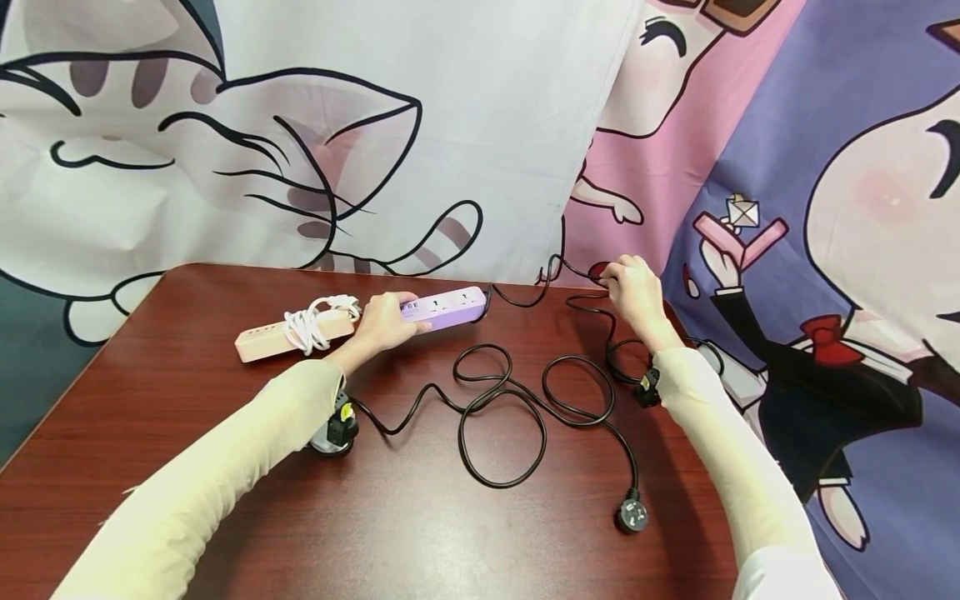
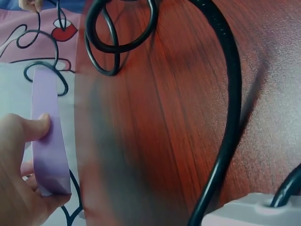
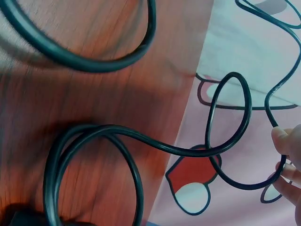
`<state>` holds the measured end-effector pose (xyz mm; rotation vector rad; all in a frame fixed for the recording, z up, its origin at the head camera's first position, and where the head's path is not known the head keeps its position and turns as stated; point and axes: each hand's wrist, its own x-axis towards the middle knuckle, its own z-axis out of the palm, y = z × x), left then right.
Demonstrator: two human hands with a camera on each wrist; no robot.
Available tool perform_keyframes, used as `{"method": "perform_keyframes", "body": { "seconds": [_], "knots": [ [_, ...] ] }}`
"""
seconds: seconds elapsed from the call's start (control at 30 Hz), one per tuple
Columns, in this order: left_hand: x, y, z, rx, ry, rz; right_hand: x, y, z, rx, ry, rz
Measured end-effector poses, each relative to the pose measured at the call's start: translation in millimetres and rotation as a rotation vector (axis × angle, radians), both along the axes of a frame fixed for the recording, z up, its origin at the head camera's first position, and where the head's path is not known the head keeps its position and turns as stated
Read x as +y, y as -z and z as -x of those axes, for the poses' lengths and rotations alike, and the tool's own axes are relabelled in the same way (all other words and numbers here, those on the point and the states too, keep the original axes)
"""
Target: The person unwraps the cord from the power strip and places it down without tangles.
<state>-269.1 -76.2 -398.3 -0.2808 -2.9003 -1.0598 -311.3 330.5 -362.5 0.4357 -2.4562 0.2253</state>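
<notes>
- My left hand [image 1: 384, 321] grips the purple power strip [image 1: 447, 305] (thumb along its side).
- My right hand [image 1: 633, 287] has its fingers [image 3: 284, 141] pinching the black cord [image 1: 517, 400] above the tabletop [image 1: 187, 375].

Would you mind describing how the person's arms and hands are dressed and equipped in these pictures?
Both arms wear long, pale cream sleeves that reach the wrists. The left hand and right hand are bare, with no gloves or rings visible. Each wrist carries a small dark device on its underside: the left wrist device is black and grey with a yellow spot, the right wrist device is black.
</notes>
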Motion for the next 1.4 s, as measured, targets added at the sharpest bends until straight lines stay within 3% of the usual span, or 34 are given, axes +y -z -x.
{"method": "perform_keyframes", "body": {
  "seconds": [0.13, 0.4, 0.83, 1.27, 1.4],
  "knots": [
    [2.6, 3.2, 2.1, 0.023, -0.046, 0.02, 5.6, 0.2, -2.6, -0.019, 0.003, -0.003],
    [11.0, 10.1, 7.3, 0.068, -0.116, 0.065, 5.8, 9.4, -3.1, -0.039, -0.075, -0.035],
    [15.8, 16.4, 9.0, 0.031, -0.161, 0.106, -3.8, 22.3, -2.5, -0.092, -0.086, -0.073],
    [17.3, 19.9, 7.9, 0.016, -0.142, 0.135, -24.0, 28.9, -7.2, -0.106, -0.154, -0.074],
    [16.3, 23.2, 7.2, 0.007, -0.128, 0.184, -32.2, 30.2, -8.7, -0.116, -0.146, -0.081]
  ]
}}
